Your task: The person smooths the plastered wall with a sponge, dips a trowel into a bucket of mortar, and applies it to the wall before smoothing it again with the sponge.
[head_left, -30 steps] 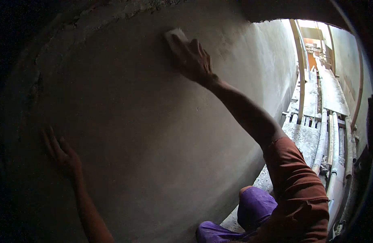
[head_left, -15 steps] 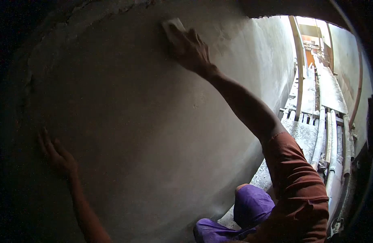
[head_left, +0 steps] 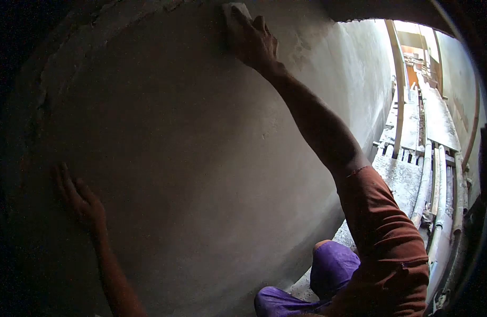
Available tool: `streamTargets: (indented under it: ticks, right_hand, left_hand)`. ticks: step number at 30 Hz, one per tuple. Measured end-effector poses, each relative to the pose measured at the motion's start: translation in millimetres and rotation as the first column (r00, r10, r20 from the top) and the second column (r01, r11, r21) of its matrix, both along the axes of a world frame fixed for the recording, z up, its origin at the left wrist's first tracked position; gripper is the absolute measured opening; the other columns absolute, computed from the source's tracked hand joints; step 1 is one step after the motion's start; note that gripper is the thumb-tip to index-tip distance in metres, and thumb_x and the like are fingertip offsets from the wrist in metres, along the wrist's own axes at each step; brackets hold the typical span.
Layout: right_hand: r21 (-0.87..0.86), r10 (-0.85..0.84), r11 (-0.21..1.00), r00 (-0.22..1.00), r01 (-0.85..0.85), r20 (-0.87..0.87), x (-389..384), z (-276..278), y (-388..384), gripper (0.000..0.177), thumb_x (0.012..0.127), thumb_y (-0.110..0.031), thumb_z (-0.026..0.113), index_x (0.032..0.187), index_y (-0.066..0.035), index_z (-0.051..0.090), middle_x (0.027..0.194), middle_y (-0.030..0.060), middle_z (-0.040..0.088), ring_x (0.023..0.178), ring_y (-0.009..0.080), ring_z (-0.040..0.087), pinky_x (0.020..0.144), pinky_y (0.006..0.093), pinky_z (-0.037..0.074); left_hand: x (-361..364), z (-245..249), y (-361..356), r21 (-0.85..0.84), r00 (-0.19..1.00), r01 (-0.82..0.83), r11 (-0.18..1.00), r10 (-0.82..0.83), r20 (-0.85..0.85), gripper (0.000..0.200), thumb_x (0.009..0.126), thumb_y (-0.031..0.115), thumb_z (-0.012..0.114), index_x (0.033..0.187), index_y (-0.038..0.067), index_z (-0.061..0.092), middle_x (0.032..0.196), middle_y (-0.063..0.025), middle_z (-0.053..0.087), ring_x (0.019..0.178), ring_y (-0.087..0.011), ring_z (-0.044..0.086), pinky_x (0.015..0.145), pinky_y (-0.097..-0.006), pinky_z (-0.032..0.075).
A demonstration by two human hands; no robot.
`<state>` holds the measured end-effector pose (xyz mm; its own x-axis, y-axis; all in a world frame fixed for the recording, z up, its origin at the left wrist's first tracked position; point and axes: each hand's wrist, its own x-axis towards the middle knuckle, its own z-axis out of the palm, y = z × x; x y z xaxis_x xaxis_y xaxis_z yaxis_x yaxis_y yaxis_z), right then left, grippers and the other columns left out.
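High on the grey plastered wall [head_left: 201, 174], my right hand [head_left: 254, 45] presses a pale, flat, sponge-like block [head_left: 237, 11] to the surface, fingers closed over it. The arm reaches up from the lower right, and the hand covers most of the block. Lower down at the left, my left hand [head_left: 80, 201] lies against the same wall with its fingers stretched out and nothing in it. Deep shadow dims the wall around that hand.
A rough broken edge [head_left: 45, 90] runs along the wall's upper left. To the right stretches a scaffold of dusty boards [head_left: 439, 116] and bamboo poles [head_left: 438, 195], with an upright pole [head_left: 398, 90] beside the wall. My bent knees [head_left: 333, 267] are close to the wall's foot.
My right hand has slid a little upward along the wall with the block. My left hand stays at about the same place, while the whole view has shifted slightly.
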<state>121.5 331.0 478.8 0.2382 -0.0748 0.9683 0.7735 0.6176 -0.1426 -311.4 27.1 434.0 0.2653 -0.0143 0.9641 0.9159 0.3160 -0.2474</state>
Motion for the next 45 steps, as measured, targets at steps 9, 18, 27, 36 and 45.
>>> streamTargets:
  ticks: [9,18,27,36,45]
  right_hand:
    - [0.117,0.128,0.975,0.903,-0.191,0.411,-62.8,-76.3,-69.5,0.076,0.088,-0.031,0.073,0.156,-0.033,0.039,0.118,0.0217,0.053,0.103,0.0386,0.061,0.083,0.0511,0.057]
    - [0.325,-0.048,0.944,0.952,-0.056,0.302,-134.8,-27.5,-81.1,0.082,0.087,-0.042,0.076,0.157,-0.036,0.033,0.129,0.0222,0.051,0.114,0.0402,0.058,0.088,0.0537,0.056]
    - [0.021,0.039,0.999,0.948,-0.048,0.316,-138.4,9.5,-88.3,0.083,0.091,-0.044,0.073,0.160,-0.035,0.028,0.142,0.0240,0.043,0.130,0.0381,0.048,0.105,0.0567,0.047]
    - [-0.127,0.197,0.975,0.971,-0.180,0.136,-28.5,-35.1,-34.3,0.061,0.097,-0.043,0.063,0.153,-0.033,0.042,0.127,0.0213,0.054,0.117,0.0427,0.055,0.093,0.0595,0.049]
    - [-0.001,0.017,1.000,0.998,-0.017,-0.062,7.2,-82.0,10.7,0.072,0.091,-0.038,0.071,0.155,-0.034,0.038,0.125,0.0188,0.053,0.111,0.0397,0.059,0.088,0.0518,0.052]
  left_hand:
    - [18.0,-0.3,-0.3,0.036,0.993,-0.117,0.992,0.118,-0.017,0.049,0.111,0.031,0.036,0.154,0.009,0.041,0.159,-0.0165,0.041,0.149,-0.0351,0.035,0.122,-0.0517,0.029]
    - [29.6,-4.8,-4.0,-0.014,0.995,0.060,0.998,-0.058,0.079,0.052,0.111,0.034,0.036,0.155,0.007,0.040,0.159,-0.0174,0.039,0.149,-0.0349,0.034,0.122,-0.0505,0.031]
    - [23.4,-4.9,-1.5,0.001,0.994,-0.091,0.996,0.091,0.066,0.051,0.111,0.031,0.038,0.155,0.006,0.038,0.161,-0.0183,0.037,0.148,-0.0354,0.036,0.119,-0.0498,0.033]
    - [-8.7,-4.3,0.5,-0.049,0.998,0.053,0.997,-0.051,0.039,0.058,0.110,0.036,0.042,0.156,0.003,0.034,0.162,-0.0220,0.030,0.146,-0.0374,0.038,0.109,-0.0491,0.048]
    - [13.1,0.5,-0.7,-0.002,1.000,0.020,1.000,-0.020,0.016,0.049,0.111,0.031,0.037,0.155,0.012,0.041,0.159,-0.0142,0.041,0.146,-0.0335,0.040,0.120,-0.0515,0.030]
